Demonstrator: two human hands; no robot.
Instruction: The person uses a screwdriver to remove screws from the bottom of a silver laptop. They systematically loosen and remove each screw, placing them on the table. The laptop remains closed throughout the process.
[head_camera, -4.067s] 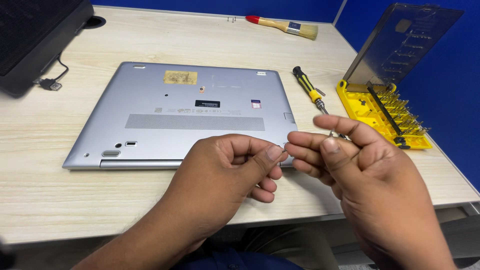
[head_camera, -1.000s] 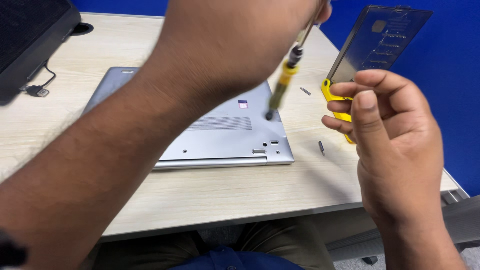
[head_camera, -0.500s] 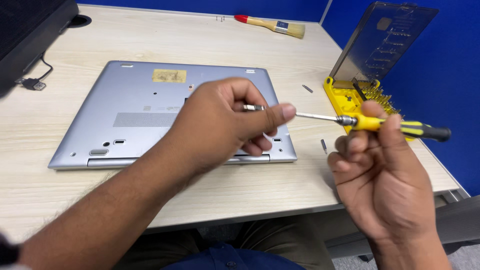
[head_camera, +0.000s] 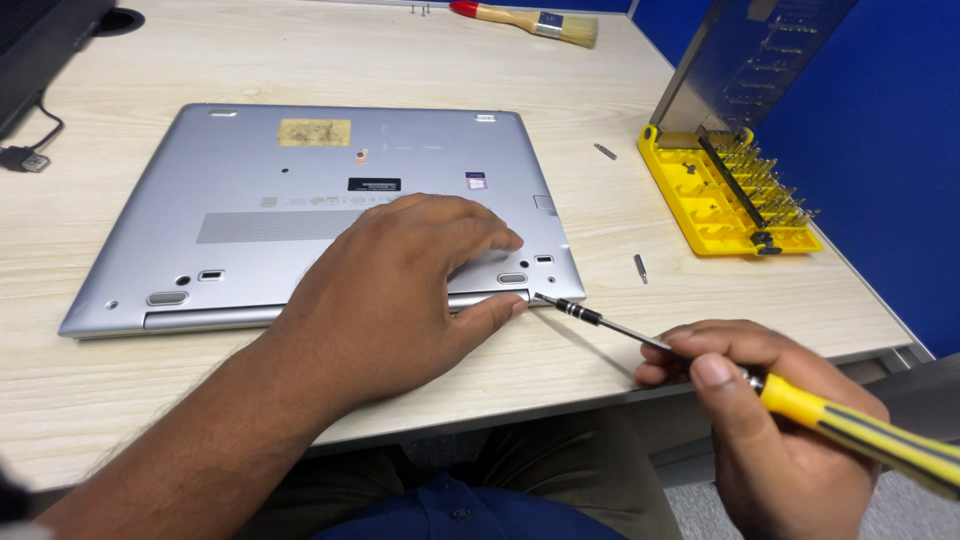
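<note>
**A:** On the near edge of the laptop (head_camera: 320, 215), what's your left hand (head_camera: 400, 290) doing?

**B:** From the head camera: it lies palm down, flat and spread on the silver underside, clenched on nothing. Fingers reach toward the laptop's near right corner, and my thumb tip sits on the front edge there, just beside the rubber foot.

**A:** And the laptop itself?

**B:** Upside down on the pale wooden desk (head_camera: 300, 60), base panel up, vent grille running across its middle, a yellowish sticker near its far edge.

**A:** Right hand?

**B:** My right hand (head_camera: 770, 430) is off the laptop's near right corner, out past the desk edge, wrapped around the screwdriver (head_camera: 750, 380). Fingers and thumb pinch it where the metal shaft meets the yellow and black handle; the handle trails out behind the hand, away from the laptop.

**A:** Where's the tip?

**B:** Right at the laptop's near right corner, at the front edge, close by my left thumb. Whether it actually touches the case, I cannot tell.

**A:** What else lies around?

**B:** To the right of the laptop, a yellow bit case (head_camera: 725, 195) stands open, its clear lid propped up, bits in rows. Between it and the laptop, two loose bits (head_camera: 640, 268) lie on the desk, one nearer me, one farther. Beyond the laptop's far right corner, a paintbrush (head_camera: 530, 20) with a red handle. Off its left side, a black cable (head_camera: 25, 150).
</note>
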